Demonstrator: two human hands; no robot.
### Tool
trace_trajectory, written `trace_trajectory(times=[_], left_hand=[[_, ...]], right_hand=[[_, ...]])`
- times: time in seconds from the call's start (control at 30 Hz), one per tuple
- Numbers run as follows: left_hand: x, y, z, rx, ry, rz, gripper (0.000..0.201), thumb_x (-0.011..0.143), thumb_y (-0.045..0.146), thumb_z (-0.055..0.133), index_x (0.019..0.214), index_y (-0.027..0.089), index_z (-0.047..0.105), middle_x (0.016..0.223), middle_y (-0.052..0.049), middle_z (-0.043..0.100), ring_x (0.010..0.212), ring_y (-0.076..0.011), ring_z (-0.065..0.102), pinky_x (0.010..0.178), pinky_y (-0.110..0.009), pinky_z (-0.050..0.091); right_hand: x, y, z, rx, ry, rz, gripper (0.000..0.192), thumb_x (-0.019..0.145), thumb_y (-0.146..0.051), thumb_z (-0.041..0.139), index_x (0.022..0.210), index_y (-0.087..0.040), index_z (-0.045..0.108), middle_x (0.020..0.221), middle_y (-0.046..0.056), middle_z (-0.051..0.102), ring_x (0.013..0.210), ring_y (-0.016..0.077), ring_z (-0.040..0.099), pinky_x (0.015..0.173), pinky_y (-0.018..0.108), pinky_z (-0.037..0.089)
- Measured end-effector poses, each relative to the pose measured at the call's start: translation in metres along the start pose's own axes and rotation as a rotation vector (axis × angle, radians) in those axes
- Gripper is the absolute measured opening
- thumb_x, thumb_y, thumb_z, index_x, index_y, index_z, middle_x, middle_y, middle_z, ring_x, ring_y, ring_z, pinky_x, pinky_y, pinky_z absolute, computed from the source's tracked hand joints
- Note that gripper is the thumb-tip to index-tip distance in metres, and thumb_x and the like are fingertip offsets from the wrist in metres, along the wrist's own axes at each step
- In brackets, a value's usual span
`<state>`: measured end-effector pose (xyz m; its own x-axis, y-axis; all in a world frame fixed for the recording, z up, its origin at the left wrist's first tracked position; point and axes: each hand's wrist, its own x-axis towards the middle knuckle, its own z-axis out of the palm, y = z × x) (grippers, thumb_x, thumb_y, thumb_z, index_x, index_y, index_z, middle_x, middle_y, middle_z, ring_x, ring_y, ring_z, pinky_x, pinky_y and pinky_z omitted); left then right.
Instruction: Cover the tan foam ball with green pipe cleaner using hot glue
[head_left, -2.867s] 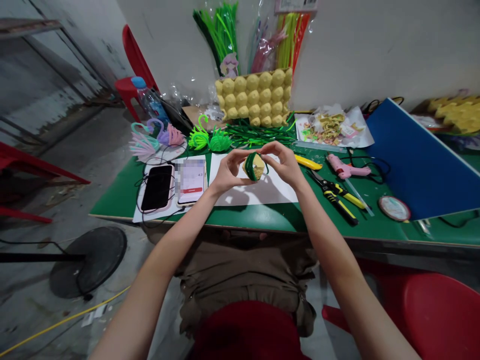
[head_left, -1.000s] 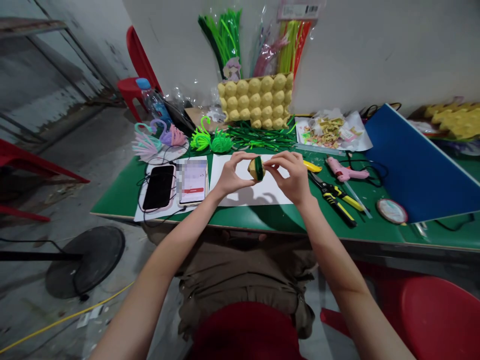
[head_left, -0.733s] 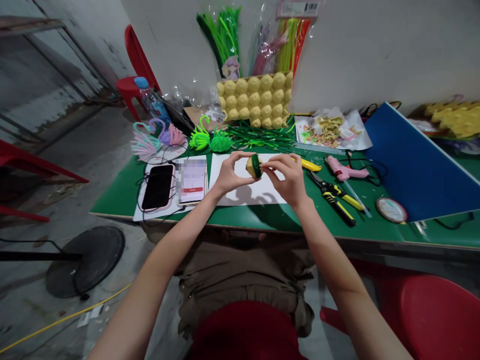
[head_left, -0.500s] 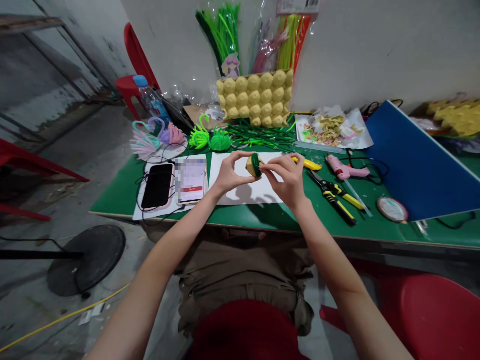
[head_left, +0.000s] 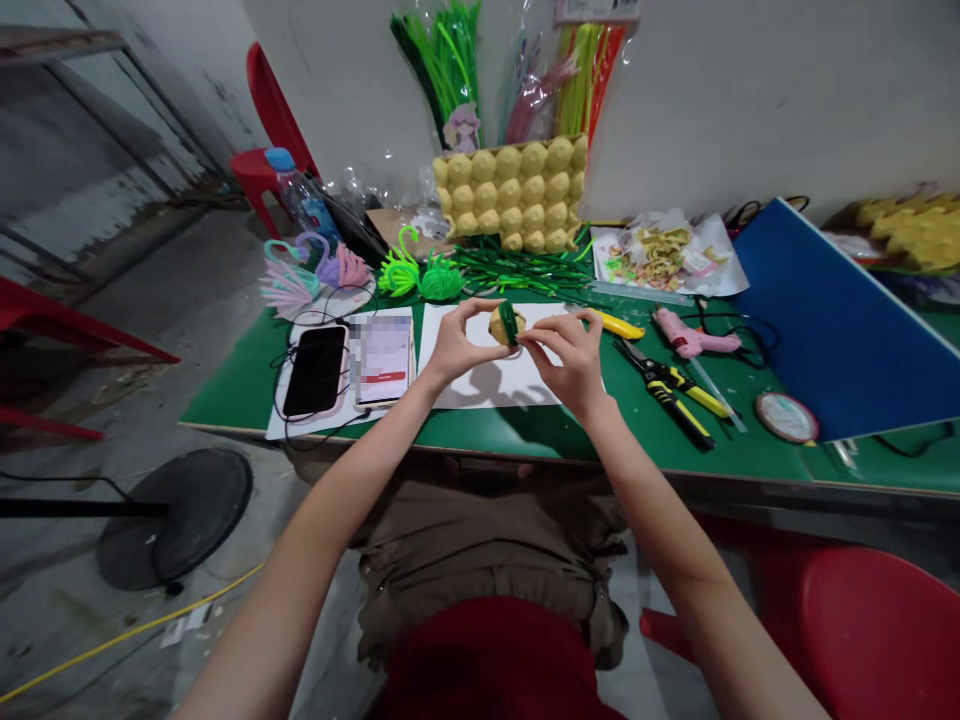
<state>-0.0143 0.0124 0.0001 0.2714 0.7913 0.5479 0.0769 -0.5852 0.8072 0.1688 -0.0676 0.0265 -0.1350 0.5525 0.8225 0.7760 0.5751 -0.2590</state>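
Note:
My left hand [head_left: 452, 346] is closed round a small yellow egg carton cup [head_left: 496, 326], thumb below and fingers above. A band of dark green pipe cleaner [head_left: 509, 321] runs across the cup's right side. The thumb and fingertips of my right hand [head_left: 568, 358] are pinched together against the lower right of that band; the exact bit between them is mostly hidden. Both hands are held over a white sheet of paper [head_left: 487, 388], where their shadows fall.
Behind stand a yellow egg carton [head_left: 510, 190], loose green pipe cleaners [head_left: 525, 270] and pipe-cleaner swans [head_left: 441, 277]. To the right lie a yellow cutter [head_left: 621, 326], pliers [head_left: 667, 390], a pink glue gun [head_left: 694, 335] and a blue board [head_left: 840, 330]. Two phones [head_left: 315, 372] lie left.
The cup has turned in my left hand, showing more of its rounded yellow side, and has shifted slightly left. My right hand has moved slightly left with it.

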Motion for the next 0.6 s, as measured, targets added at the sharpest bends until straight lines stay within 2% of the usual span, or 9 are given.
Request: trace_trajectory(times=[0.17,0.3,0.37,0.47,0.6], left_hand=[[0.0,-0.003,-0.001,0.068,0.017,0.042,0.071,0.053,0.051,0.096,0.113,0.019,0.073,0.11,-0.009,0.077,0.105,-0.0263,0.072,0.098,-0.041,0.054],[-0.002,0.004,-0.002,0.124,0.013,0.136,0.063,0.06,0.044,0.093,0.115,0.021,0.072,0.113,-0.008,0.076,0.108,-0.026,0.07,0.098,-0.042,0.054],[-0.002,0.008,-0.001,0.141,-0.015,0.217,0.057,0.064,0.039,0.092,0.115,0.022,0.071,0.116,-0.008,0.077,0.112,-0.0262,0.068,0.101,-0.044,0.052],[-0.003,0.01,-0.001,0.181,-0.044,0.286,0.052,0.069,0.036,0.09,0.116,0.024,0.071,0.12,-0.008,0.077,0.116,-0.0266,0.067,0.105,-0.047,0.05],[-0.004,0.008,-0.002,0.218,-0.067,0.304,0.048,0.075,0.041,0.086,0.117,0.026,0.07,0.123,-0.008,0.076,0.117,-0.027,0.065,0.106,-0.051,0.049]], right_hand=[[-0.002,0.003,0.004,0.042,-0.082,0.06,0.018,0.1,-0.031,0.057,0.09,-0.028,0.071,0.088,0.002,0.074,0.084,0.0203,0.067,0.096,0.046,0.037],[-0.001,0.003,0.003,0.168,-0.01,0.147,0.016,0.098,-0.037,0.058,0.096,-0.025,0.068,0.096,0.006,0.072,0.084,0.021,0.066,0.09,0.043,0.045],[0.0,0.005,0.003,0.254,-0.002,0.217,0.027,0.096,-0.047,0.061,0.108,-0.024,0.066,0.107,0.009,0.071,0.089,0.0221,0.067,0.088,0.042,0.05],[0.003,0.01,0.005,0.36,-0.096,0.308,0.05,0.088,-0.06,0.066,0.122,-0.024,0.062,0.121,0.012,0.07,0.1,0.0246,0.069,0.091,0.043,0.053],[0.006,0.015,0.009,0.42,-0.179,0.366,0.056,0.083,-0.064,0.069,0.121,-0.023,0.064,0.121,0.012,0.072,0.104,0.0265,0.069,0.094,0.047,0.054]])
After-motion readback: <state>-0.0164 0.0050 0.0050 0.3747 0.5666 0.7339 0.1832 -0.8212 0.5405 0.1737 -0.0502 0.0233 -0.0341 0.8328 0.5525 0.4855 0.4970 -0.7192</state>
